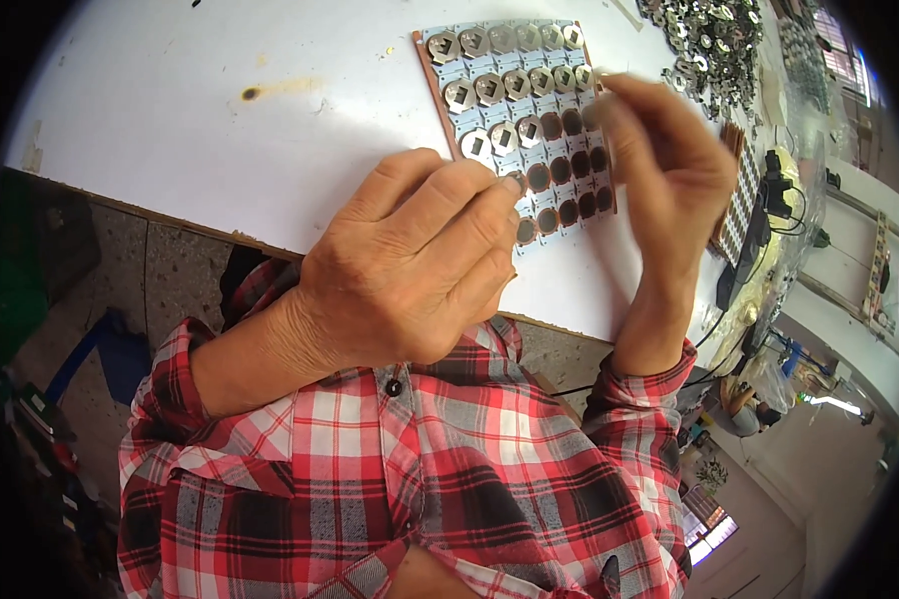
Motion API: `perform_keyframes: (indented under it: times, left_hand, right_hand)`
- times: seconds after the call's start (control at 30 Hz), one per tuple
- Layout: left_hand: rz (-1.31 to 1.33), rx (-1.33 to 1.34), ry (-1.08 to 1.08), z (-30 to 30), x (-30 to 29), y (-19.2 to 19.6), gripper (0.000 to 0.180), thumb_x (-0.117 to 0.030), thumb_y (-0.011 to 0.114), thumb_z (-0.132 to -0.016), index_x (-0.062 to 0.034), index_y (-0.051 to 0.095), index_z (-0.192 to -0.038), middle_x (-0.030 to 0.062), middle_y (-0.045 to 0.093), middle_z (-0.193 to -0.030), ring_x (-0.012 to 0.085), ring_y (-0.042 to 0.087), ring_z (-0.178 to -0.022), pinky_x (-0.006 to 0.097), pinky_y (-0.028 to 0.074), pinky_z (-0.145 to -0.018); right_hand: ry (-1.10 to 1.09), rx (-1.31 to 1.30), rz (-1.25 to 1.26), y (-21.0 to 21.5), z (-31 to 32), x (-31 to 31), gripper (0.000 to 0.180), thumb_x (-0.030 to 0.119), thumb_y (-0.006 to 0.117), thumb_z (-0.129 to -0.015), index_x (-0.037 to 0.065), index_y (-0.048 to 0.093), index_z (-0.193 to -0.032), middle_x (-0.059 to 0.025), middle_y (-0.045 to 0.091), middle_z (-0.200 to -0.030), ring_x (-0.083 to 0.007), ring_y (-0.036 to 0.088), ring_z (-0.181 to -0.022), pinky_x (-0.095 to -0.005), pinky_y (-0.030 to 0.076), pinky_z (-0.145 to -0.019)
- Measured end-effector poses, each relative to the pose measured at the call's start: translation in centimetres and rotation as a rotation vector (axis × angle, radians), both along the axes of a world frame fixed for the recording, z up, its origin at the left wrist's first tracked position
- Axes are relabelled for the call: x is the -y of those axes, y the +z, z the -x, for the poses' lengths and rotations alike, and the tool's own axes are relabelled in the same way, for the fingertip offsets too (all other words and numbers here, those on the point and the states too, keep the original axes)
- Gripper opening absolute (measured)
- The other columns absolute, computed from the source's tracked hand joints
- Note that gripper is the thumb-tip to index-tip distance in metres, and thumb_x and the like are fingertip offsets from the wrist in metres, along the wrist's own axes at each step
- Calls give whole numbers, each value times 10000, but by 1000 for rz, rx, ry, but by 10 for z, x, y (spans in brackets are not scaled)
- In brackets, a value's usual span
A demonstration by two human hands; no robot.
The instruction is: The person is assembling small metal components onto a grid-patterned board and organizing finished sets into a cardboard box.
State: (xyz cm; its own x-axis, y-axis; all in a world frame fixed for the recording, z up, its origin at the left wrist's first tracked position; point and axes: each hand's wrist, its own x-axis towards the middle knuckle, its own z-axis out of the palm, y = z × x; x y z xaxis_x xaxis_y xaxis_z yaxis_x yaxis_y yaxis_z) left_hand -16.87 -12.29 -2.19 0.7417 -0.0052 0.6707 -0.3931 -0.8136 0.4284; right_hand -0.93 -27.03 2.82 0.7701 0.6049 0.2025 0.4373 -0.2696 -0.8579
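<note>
A pale blue tray with rows of round pockets lies on the white table. Its far rows hold silver metal rings with square holes; the near pockets show dark and bare. My left hand rests at the tray's near corner, fingers curled, fingertips touching a pocket. Whether it holds a ring I cannot tell. My right hand hovers over the tray's right edge, blurred, its fingers pinched together near the ring rows; anything between them is hidden.
A heap of loose silver metal parts lies at the far right of the table. A second tray stands beside my right hand, with black cables past it. The table's near edge runs just under my wrists.
</note>
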Motion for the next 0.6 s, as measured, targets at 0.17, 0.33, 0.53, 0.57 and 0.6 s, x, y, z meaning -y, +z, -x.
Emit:
perform_keyframes:
  times: [0.17, 0.33, 0.53, 0.57, 0.6]
  left_hand:
    - [-11, -3, -4, 2, -1, 0, 336, -152, 788, -672, 37, 742, -947, 150, 726, -1080, 292, 675, -1024, 441, 551, -847]
    - [-13, 5, 1, 2, 0, -2, 334, -155, 790, -675, 34, 740, -945, 150, 724, -1091, 294, 673, -1036, 443, 551, -854]
    - [-17, 3, 5, 2, -1, -2, 340, -152, 787, -669, 34, 740, -950, 149, 722, -1099, 291, 672, -1035, 444, 551, -857]
    - [-11, 9, 7, 2, 0, -3, 347, -151, 786, -661, 34, 740, -952, 148, 722, -1095, 289, 672, -1033, 443, 551, -857]
    - [-5, 15, 9, 3, 0, -3, 355, -150, 785, -653, 34, 741, -953, 146, 722, -1091, 288, 673, -1030, 441, 551, -857]
  right_hand:
    - [-48, 200, 127, -6, -37, 18, 197, 51, 722, -961, 47, 774, -1151, 31, 706, -893, -13, 559, -712, -164, 425, -631]
    - [59, 450, 294, -8, -36, 11, 143, 9, 705, -926, 32, 751, -1059, -29, 689, -925, -70, 587, -722, -210, 444, -615]
    - [-143, 90, 65, -1, -27, 8, 191, 149, 577, -1068, -5, 690, -1070, -39, 699, -951, -73, 608, -735, -213, 478, -594]
    - [-80, -58, -8, 4, -27, 11, 234, 164, 567, -1075, -24, 706, -1089, -51, 677, -897, -83, 613, -717, -224, 471, -541]
    - [-73, -60, -9, 8, -25, 12, 234, 164, 567, -1075, -24, 706, -1089, -51, 677, -897, -83, 613, -717, -224, 471, -541]
